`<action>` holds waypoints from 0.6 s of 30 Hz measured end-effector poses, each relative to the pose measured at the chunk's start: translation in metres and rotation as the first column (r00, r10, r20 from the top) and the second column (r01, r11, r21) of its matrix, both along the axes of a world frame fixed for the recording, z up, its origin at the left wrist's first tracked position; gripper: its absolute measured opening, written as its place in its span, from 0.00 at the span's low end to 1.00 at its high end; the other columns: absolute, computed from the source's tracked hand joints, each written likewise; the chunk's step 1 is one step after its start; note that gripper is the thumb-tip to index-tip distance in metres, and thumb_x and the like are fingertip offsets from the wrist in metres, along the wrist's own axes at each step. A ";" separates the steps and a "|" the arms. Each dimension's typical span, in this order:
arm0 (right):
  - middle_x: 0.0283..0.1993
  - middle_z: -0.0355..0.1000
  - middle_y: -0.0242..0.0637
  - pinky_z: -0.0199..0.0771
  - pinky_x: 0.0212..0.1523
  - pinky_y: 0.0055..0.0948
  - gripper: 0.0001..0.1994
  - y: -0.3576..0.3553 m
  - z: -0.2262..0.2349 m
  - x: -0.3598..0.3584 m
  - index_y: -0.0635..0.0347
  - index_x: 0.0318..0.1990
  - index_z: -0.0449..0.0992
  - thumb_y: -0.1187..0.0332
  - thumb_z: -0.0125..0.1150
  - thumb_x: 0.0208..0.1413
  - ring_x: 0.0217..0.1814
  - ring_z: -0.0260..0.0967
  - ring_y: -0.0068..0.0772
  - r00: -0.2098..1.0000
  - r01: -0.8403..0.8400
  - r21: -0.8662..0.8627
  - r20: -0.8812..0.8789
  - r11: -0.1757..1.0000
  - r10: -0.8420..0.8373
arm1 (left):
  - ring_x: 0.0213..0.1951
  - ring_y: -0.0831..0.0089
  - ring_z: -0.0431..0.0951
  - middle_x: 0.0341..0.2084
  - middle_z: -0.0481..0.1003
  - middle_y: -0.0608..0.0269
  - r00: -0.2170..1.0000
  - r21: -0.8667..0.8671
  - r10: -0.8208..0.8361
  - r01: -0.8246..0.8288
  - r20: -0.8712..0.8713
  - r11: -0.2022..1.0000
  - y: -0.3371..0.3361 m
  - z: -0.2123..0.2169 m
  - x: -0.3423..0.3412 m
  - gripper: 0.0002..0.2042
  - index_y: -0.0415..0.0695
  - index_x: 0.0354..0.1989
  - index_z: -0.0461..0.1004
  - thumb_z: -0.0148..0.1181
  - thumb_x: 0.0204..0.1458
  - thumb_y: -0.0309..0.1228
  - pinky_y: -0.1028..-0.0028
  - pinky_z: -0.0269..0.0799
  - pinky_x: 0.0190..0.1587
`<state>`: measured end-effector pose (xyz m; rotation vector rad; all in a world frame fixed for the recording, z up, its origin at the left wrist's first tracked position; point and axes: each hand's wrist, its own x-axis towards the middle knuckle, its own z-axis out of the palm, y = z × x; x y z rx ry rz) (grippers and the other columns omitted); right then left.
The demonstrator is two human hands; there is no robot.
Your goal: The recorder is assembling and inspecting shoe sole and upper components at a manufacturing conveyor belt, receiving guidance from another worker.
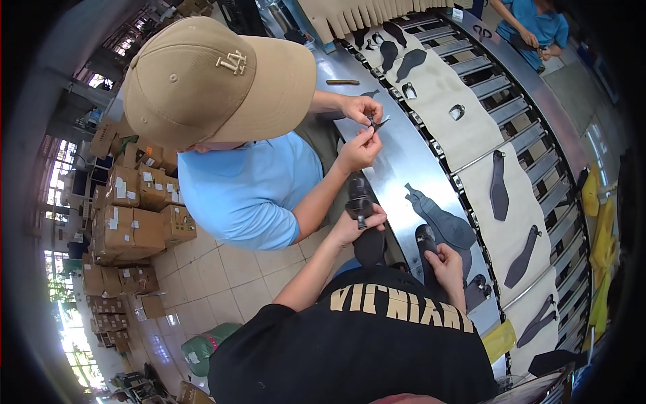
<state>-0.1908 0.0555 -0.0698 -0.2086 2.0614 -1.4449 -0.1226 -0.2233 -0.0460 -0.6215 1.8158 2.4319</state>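
Note:
My left hand [358, 230] is closed around a glossy black sandal-like shoe piece [360, 196]. A dark sole-shaped part [369, 249] hangs just below that hand; I cannot tell whether the two are joined. With thumb and fingers, my right hand [447, 266] grips a long black sole-shaped piece [426, 248] at the metal table's edge. Directly beyond it lies a dark grey-green flat piece [439, 217] with a wide rounded end. Small dark rounded parts [477, 291] sit to the right of my right hand.
To my left, a co-worker [245, 188] in a cap pinches a small dark part [380, 124] over the metal table [397, 168]. A roller conveyor [538, 168] carries cream cloth [474, 192] and several dark sole-shaped pieces [498, 185]. Cardboard boxes [131, 229] are stacked far left. Another person [538, 30] works across the conveyor.

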 end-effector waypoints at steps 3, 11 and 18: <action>0.16 0.61 0.24 0.49 0.19 0.20 0.13 -0.002 0.006 0.006 0.63 0.23 0.66 0.71 0.65 0.52 0.19 0.52 0.10 0.997 -0.007 0.063 -0.073 0.998 0.012 | 0.27 0.81 0.76 0.23 0.76 0.67 0.984 0.012 0.170 -0.170 -0.051 0.985 -0.014 -0.011 0.012 0.09 0.40 0.34 0.77 0.66 0.50 0.32 0.80 0.71 0.31; 0.16 0.59 0.21 0.48 0.19 0.20 0.13 0.017 -0.003 0.004 0.62 0.23 0.67 0.70 0.65 0.52 0.20 0.50 0.10 0.997 0.043 0.039 -0.069 0.998 -0.041 | 0.27 0.82 0.73 0.23 0.74 0.70 0.994 -0.222 0.098 -0.104 -0.040 0.970 -0.021 -0.012 0.018 0.09 0.39 0.36 0.78 0.67 0.49 0.30 0.80 0.69 0.31; 0.18 0.57 0.18 0.46 0.20 0.18 0.11 0.010 0.003 0.006 0.60 0.24 0.66 0.72 0.63 0.54 0.20 0.49 0.09 0.996 0.043 0.076 -0.083 0.996 -0.036 | 0.28 0.82 0.75 0.24 0.76 0.68 1.000 -0.204 0.003 -0.005 -0.010 0.979 -0.010 -0.022 0.003 0.09 0.39 0.37 0.78 0.66 0.49 0.29 0.80 0.70 0.32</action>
